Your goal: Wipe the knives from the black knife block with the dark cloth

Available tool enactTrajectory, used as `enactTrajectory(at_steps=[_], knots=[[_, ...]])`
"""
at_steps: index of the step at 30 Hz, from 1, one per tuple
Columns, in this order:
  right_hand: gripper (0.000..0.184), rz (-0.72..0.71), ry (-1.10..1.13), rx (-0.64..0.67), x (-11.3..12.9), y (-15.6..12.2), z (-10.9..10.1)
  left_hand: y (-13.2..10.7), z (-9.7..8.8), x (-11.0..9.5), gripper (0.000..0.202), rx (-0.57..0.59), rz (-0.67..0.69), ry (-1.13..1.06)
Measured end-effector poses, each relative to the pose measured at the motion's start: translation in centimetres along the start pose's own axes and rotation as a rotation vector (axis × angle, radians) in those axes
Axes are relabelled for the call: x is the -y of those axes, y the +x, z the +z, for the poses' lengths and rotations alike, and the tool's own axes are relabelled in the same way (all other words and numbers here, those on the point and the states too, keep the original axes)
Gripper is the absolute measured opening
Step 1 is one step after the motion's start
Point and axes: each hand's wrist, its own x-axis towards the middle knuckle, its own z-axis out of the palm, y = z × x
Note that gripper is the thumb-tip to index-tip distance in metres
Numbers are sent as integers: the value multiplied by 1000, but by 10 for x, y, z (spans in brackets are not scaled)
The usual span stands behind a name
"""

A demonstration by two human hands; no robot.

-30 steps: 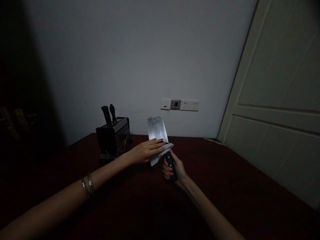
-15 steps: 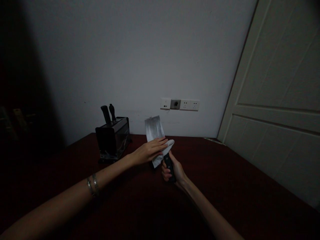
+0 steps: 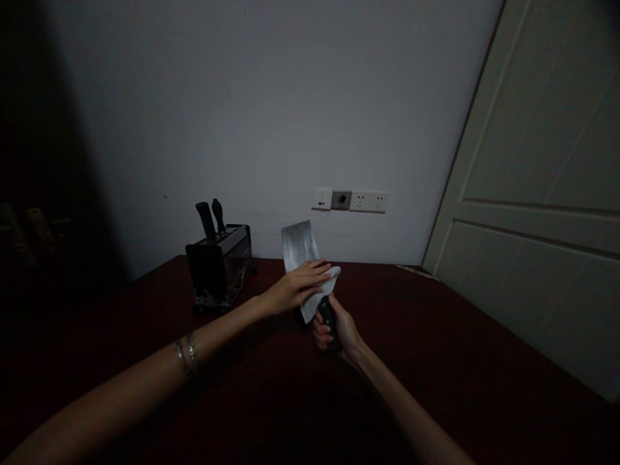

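A cleaver (image 3: 299, 240) is held up, its broad grey blade slanting up and to the left. Its black handle (image 3: 328, 321) is wrapped in the fingers of my right hand (image 3: 345, 327). My left hand (image 3: 301, 283) reaches across the lower blade, holding a white cloth (image 3: 317, 301) against it with its fingers long and close together. One end of the cloth sticks out past the fingertips and another hangs below the palm. My left thumb is hidden.
A dark knife block (image 3: 217, 265) with two black-handled tools in it stands left on the dark red table (image 3: 402, 336). Behind are a pale wall with a row of sockets (image 3: 349, 200) and, at right, a white panelled door (image 3: 537, 213).
My left hand has slid slightly right and up across the blade, taking the cloth with it. My right hand keeps its grip on the cleaver's handle.
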Motion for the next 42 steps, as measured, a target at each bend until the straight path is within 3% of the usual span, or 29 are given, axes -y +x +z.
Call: enactTrajectory(at_steps=[4,9,13,22,25,31,33,38,42], knots=[[59,-2,-12,-49,-3,0,-2,13,-3,-1,41,98,51,43],[53,-51,-1,72,3,-3,-5,15,-16,-1,47,216,77,34],[53,-55,1,90,2,-3,-6,9,-19,-1,47,221,78,47],[53,-41,-60,-63,-2,1,-6,8,-7,-3,36,177,135,136],[56,-65,-123,-73,2,0,-7,6,-9,-3,35,65,107,138],[48,-140,-236,-97,0,5,-12,14,-35,3,21,-502,-181,41],[47,-225,-304,-123,-2,8,-14,19,-48,9,20,-625,-251,49],[42,-466,-536,-222,-1,7,-11,25,-65,19,13,-757,-299,255],[41,-433,-575,-264,-6,6,-4,27,-59,14,14,-686,-230,428]])
